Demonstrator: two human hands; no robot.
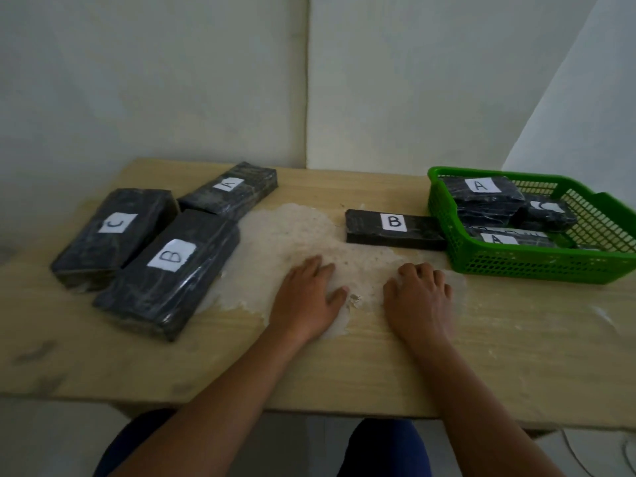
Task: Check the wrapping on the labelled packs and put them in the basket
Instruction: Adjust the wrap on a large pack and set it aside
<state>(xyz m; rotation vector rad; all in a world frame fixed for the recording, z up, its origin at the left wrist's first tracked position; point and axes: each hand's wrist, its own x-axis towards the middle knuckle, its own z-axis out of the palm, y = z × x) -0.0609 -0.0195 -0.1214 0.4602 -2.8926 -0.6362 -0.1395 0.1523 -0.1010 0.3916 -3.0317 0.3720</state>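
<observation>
head view, hands: the left hand (307, 297) and the right hand (420, 296) both lie palm down on the table (378, 373), fingers relaxed and grasping nothing; they look parked between picks.
head view, waiting packs: three dark, film-wrapped packs sit in a cluster at the left, well apart from the hands: the c pack (113, 232), the big b pack (168, 270) overlapping it in front, and the a pack (230, 192) behind, touching the big b pack's far end. likely a supply heap, left loose because none has been checked yet.
head view, near pack: the small b pack (394, 228) lies flat with its right end against the basket (516, 266), label up and readable. it seems staged there as the next one to go in.
head view, basket: green, lattice-walled, at the table's right. inside, a top a pack (481, 192) rests on another dark pack, a pack (547, 211) with a partly readable label sits beside it, and a lower a pack (495, 237) lies by the front wall. so the task is judged partly done, four packs remaining outside.
head view, surface: pale wood-grain top with a rough whitish patch (309, 242) where the finish looks worn or peeled; both hands rest on it. grey smudges mark the left front.
head view, room: plain pale walls meet in a corner behind the table; a thin cable shows on the floor at lower right.
</observation>
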